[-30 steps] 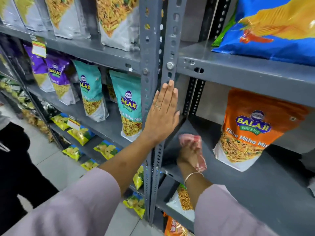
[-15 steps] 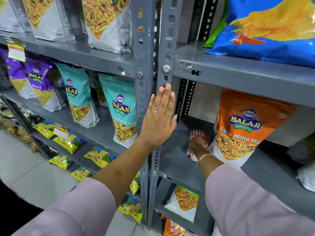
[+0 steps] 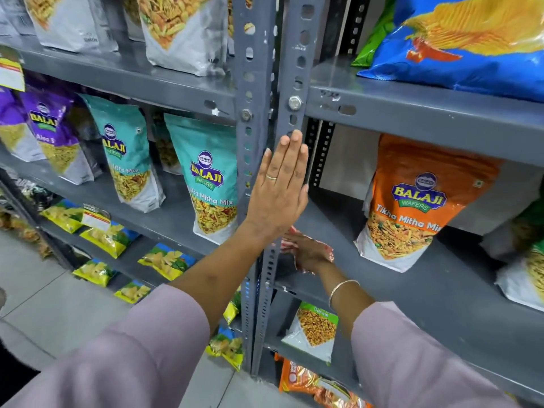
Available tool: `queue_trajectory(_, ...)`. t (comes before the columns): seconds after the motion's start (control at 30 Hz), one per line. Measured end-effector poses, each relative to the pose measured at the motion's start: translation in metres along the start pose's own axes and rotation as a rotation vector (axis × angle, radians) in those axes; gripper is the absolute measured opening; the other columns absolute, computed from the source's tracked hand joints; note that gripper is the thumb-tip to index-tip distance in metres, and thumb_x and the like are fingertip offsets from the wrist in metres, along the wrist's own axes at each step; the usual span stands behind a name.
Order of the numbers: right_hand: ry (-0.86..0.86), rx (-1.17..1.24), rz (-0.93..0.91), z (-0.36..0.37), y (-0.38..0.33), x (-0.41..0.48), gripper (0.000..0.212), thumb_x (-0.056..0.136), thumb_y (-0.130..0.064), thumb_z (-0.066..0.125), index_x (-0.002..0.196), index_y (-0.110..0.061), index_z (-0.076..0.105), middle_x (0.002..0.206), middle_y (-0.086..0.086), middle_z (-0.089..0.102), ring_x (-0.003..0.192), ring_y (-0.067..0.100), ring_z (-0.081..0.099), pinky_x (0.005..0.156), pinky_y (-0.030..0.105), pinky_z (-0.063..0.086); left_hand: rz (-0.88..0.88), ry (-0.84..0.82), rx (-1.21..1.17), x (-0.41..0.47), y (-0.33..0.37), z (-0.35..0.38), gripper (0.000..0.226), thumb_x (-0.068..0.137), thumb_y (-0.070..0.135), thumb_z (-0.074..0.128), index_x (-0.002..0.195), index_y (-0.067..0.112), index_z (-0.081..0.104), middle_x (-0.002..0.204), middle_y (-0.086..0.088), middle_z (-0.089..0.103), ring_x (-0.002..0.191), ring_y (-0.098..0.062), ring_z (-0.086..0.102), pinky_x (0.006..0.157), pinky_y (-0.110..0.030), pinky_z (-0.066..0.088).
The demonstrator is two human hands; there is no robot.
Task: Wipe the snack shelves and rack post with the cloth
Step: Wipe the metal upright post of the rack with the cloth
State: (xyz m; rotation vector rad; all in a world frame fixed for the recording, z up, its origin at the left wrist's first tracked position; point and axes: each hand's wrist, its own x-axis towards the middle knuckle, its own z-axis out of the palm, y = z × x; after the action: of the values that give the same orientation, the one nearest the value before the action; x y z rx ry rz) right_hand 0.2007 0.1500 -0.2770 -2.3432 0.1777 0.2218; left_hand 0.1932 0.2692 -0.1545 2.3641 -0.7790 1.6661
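Observation:
My left hand (image 3: 279, 187) lies flat, fingers straight up, against the grey perforated rack post (image 3: 295, 63). Behind it my right hand (image 3: 309, 251) presses a pink-and-white cloth (image 3: 326, 250) onto the left end of the grey middle shelf (image 3: 338, 222), close to the post. The left wrist hides part of the cloth. An orange snack bag (image 3: 412, 198) stands on that shelf to the right of the cloth.
A teal snack bag (image 3: 209, 178) and purple bags (image 3: 50, 134) stand on the left bay's shelf. A blue chip bag (image 3: 471, 39) lies on the upper right shelf (image 3: 426, 119). Small yellow packets (image 3: 109, 234) fill lower shelves. Tiled floor (image 3: 44, 304) lies at left.
My right hand slid the cloth toward the orange bag, then back left to the post. The left hand stayed flat on the post. The view shifted right and closer.

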Motion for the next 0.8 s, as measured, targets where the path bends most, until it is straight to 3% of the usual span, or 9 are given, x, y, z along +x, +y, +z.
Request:
queue_trajectory(0.1, -0.13, -0.207, 0.009, -0.008, 0.009, -0.007, 0.053, 0.093, 0.004, 0.051, 0.138, -0.025, 0.053, 0.141, 0.01, 0.056, 0.125, 0.028, 0.058, 0.108, 0.039, 0.047, -0.003, -0.021, 0.013, 0.0, 0.001, -0.002, 0.063, 0.08, 0.02, 0.045, 0.134, -0.005, 0.025, 0.134, -0.024, 0.048, 0.129, -0.033, 0.026, 0.105, -0.047, 0.028)
queue_trajectory(0.2, -0.273, -0.217, 0.001, -0.025, 0.008, -0.022, 0.046, 0.093, 0.003, 0.055, 0.136, -0.015, 0.056, 0.14, 0.008, 0.058, 0.128, 0.025, 0.055, 0.113, 0.03, 0.041, -0.015, -0.033, 0.015, 0.001, 0.002, -0.005, 0.065, 0.079, 0.022, 0.046, 0.135, -0.004, 0.025, 0.135, -0.024, 0.048, 0.129, -0.032, 0.026, 0.106, -0.046, 0.028)
queue_trajectory(0.27, -0.363, -0.26, 0.023, -0.035, 0.005, -0.031, 0.047, 0.092, 0.003, 0.057, 0.138, -0.008, 0.053, 0.141, 0.01, 0.056, 0.13, 0.027, 0.052, 0.104, 0.023, 0.04, -0.017, -0.046, 0.016, 0.001, 0.002, -0.007, 0.065, 0.079, 0.023, 0.044, 0.135, -0.004, 0.025, 0.136, -0.023, 0.048, 0.13, -0.032, 0.026, 0.106, -0.046, 0.029)
queue_trajectory(0.4, -0.579, -0.429, 0.051, -0.05, -0.008, -0.042, 0.052, 0.092, 0.008, 0.055, 0.142, -0.002, 0.045, 0.144, 0.015, 0.051, 0.13, 0.025, 0.052, 0.105, 0.026, 0.042, -0.023, -0.081, 0.008, 0.002, 0.001, -0.012, 0.064, 0.079, 0.023, 0.043, 0.134, -0.005, 0.026, 0.135, -0.023, 0.049, 0.129, -0.034, 0.037, 0.105, -0.046, 0.033)
queue_trajectory(0.5, -0.761, -0.375, 0.138, -0.07, -0.021, -0.046, 0.05, 0.094, 0.016, 0.045, 0.143, 0.01, 0.037, 0.123, 0.008, 0.059, 0.082, -0.002, 0.067, 0.068, 0.005, 0.05, -0.013, -0.099, -0.001, 0.001, 0.001, -0.012, 0.064, 0.079, 0.023, 0.043, 0.134, -0.004, 0.026, 0.135, -0.023, 0.049, 0.126, -0.034, 0.045, 0.105, -0.046, 0.034)
queue_trajectory(0.6, -0.362, -0.344, 0.156, -0.082, -0.021, -0.039, 0.043, 0.09, 0.008, 0.051, 0.133, 0.003, 0.053, 0.109, 0.005, 0.066, 0.072, 0.0, 0.063, 0.055, 0.007, 0.049, -0.007, -0.092, 0.007, 0.002, 0.001, -0.01, 0.064, 0.079, 0.024, 0.044, 0.134, -0.004, 0.027, 0.135, -0.022, 0.05, 0.127, -0.033, 0.043, 0.106, -0.044, 0.033)
queue_trajectory(0.67, -0.107, -0.36, 0.13, -0.074, -0.012, -0.033, 0.048, 0.088, 0.008, 0.051, 0.135, -0.003, 0.054, 0.122, 0.012, 0.068, 0.098, 0.009, 0.069, 0.083, 0.018, 0.054, -0.01, -0.084, 0.013, 0.001, 0.0, -0.008, 0.064, 0.079, 0.024, 0.043, 0.134, -0.004, 0.027, 0.136, -0.021, 0.05, 0.129, -0.032, 0.037, 0.107, -0.044, 0.031)
queue_trajectory(0.73, -0.122, -0.642, 0.12, -0.046, 0.001, -0.036, 0.056, 0.089, 0.004, 0.056, 0.143, -0.001, 0.043, 0.144, 0.017, 0.051, 0.13, 0.024, 0.054, 0.107, 0.031, 0.042, -0.011, -0.073, 0.005, 0.001, 0.0, -0.007, 0.064, 0.079, 0.024, 0.043, 0.135, -0.004, 0.026, 0.136, -0.021, 0.049, 0.129, -0.032, 0.036, 0.107, -0.044, 0.029)
queue_trajectory(0.8, -0.108, -0.762, 0.186, -0.023, 0.007, -0.039, 0.051, 0.089, -0.003, 0.063, 0.138, -0.002, 0.049, 0.14, 0.015, 0.056, 0.129, 0.026, 0.055, 0.105, 0.031, 0.044, -0.005, -0.064, -0.012, 0.0, -0.001, -0.006, 0.064, 0.079, 0.023, 0.044, 0.135, -0.003, 0.026, 0.136, -0.022, 0.049, 0.128, -0.033, 0.04, 0.107, -0.044, 0.027)
